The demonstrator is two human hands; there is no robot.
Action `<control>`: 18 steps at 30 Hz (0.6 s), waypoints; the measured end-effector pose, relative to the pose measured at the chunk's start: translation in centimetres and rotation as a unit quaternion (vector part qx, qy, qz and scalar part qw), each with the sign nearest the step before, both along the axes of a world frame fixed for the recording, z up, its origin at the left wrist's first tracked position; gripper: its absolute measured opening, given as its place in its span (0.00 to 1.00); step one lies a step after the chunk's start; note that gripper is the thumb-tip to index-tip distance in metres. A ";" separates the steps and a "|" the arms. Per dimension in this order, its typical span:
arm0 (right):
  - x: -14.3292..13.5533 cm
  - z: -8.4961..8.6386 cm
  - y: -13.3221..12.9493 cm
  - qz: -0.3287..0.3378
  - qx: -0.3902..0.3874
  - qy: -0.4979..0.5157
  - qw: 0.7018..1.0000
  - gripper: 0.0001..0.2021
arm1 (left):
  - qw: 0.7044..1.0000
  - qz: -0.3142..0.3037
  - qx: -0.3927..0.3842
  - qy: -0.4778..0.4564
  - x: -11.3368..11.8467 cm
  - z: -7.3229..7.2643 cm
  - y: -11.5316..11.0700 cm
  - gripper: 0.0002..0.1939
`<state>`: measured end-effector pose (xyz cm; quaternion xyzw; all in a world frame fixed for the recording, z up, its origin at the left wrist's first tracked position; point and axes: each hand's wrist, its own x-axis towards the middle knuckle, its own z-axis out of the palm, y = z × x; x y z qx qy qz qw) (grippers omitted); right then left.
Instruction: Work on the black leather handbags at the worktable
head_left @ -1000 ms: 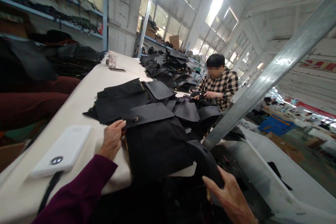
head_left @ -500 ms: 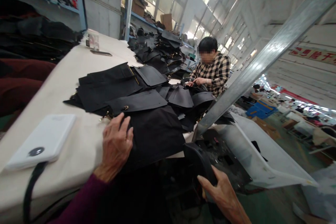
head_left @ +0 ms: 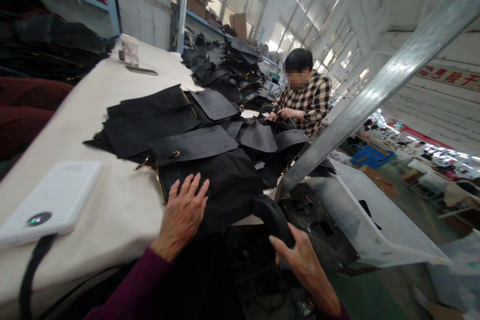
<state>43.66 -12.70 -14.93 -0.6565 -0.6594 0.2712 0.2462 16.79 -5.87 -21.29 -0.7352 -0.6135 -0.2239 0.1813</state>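
My left hand (head_left: 186,207) lies with fingers stretched out on a black fabric bag piece (head_left: 225,185) at the near edge of the table. A gold zipper edge and a small metal clasp (head_left: 144,163) show at this piece's left side. Across its top runs a smooth black panel (head_left: 198,144) with a gold ring. My right hand (head_left: 298,255) is closed round a thick, curved black hand tool (head_left: 275,217), whose exact kind I cannot make out. The tool's rounded end reaches the lower right corner of the fabric piece.
More black pieces (head_left: 150,115) lie stacked behind. A white power bank (head_left: 52,200) with a cable and a phone (head_left: 141,70) rest on the table (head_left: 123,200). A slanted metal post (head_left: 360,95) and a translucent bin (head_left: 375,215) stand right. Across sits a co-worker (head_left: 303,95) in a checked shirt.
My left hand has shifted right, from the piece's left edge onto its fabric. The curved tool in my right hand has moved left and up, closer to the piece.
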 end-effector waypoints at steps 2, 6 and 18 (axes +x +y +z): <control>0.9 0.3 0.2 -0.015 0.021 -0.027 0.999 0.17 | 1.000 -0.001 -0.003 0.002 0.1 0.1 0.0 0.22; 2.7 0.7 -0.2 -0.047 0.026 -0.049 0.997 0.20 | 1.000 -0.004 -0.006 0.003 0.1 0.1 0.1 0.22; 0.3 0.2 -2.4 0.028 -0.027 -0.003 0.999 0.16 | 1.000 -0.016 0.003 -0.004 -0.1 0.2 -0.1 0.20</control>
